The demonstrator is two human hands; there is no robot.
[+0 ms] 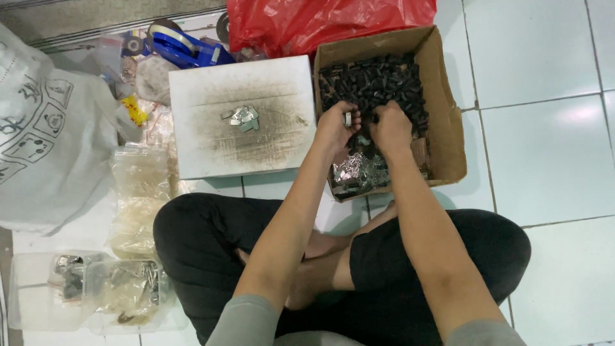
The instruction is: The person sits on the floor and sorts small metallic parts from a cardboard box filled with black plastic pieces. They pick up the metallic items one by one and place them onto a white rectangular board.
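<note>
1. Clearly, both forearms stretch forward from the person's crossed legs and meet over the cardboard box (448, 122), which serves as the landmark below.
2. The left hand (334, 126) hangs over the box's left half, knuckles up, with its fingers pinched together on a small metal piece (348, 119) at the fingertips.
3. The right hand (391, 128) sits just beside the left, palm down inside the box, with its fingers curled down into the black parts (378, 80); whether they grip one cannot be told.
4. The black parts fill the far half of the box, while a heap of shiny metal pieces (359, 170) lies in its near half, under the wrists.
5. Touching the box's left wall is a white box lid (240, 118), smudged grey, with a few small metal clips (242, 116) at its middle.
6. Behind the box lies a red plastic bag (307, 19), and further left of that a blue tape dispenser (182, 45).
7. Well to the left of the box rests a large white sack (45, 128), with clear plastic bags (138, 198) between it and the person's knee.
8. Near the left knee, well apart from the box, stands a clear plastic container (38, 295) with small parts inside.
9. Everything rests on a floor of white tiles (551, 141), bare to the right of the box.
</note>
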